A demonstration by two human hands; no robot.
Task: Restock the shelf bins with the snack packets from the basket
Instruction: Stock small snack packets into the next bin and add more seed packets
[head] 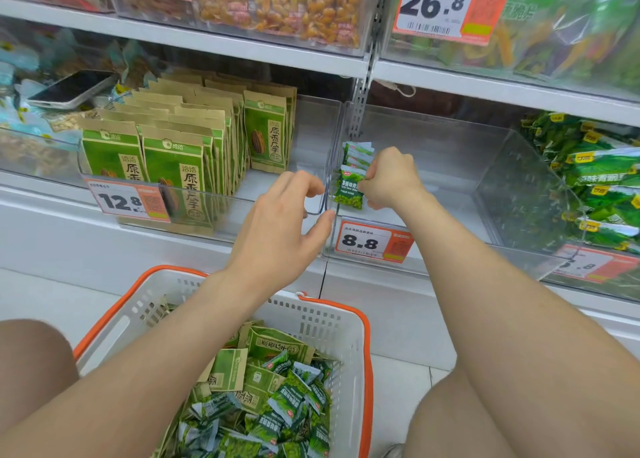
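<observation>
Seating a small green pea packet (pixel 349 189) into the clear bin (pixel 467 246) marked by the 8.8 price tag (pixel 372 241), judging by the pose. Right hand (pixel 389 177) is reaching inside the bin, fingers curled and pinching the packet's right edge. Packet is standing upright, long axis vertical, face toward the bin's front, sitting at the bin's front left corner against the left wall. Deeper in the bin, a short row of matching packets (pixel 358 151) is standing upright along the same wall.

Left hand (pixel 287 222) is hovering just outside the bin's front left corner, fingers loosely spread and bent, holding nothing. Its thumb tip is sitting at the corner edge, contact unclear.

Basket (pixel 364 322) is sitting on the floor below and in front of the bin, carrying a heap of loose packets (pixel 277 405), green pea ones mixed with kraft seed ones.

Key relation: supply is lying down and back from both hands, toward the body, packets flat at random angles. The free left hand is nearer the basket than the busy right, so the next pick is likely falling to the left, each packet needing turning upright to join the row.

Neighbouring bin left of the clear bin is holding upright seed packets (pixel 173 160). Restock is looking early, basket mostly full
</observation>
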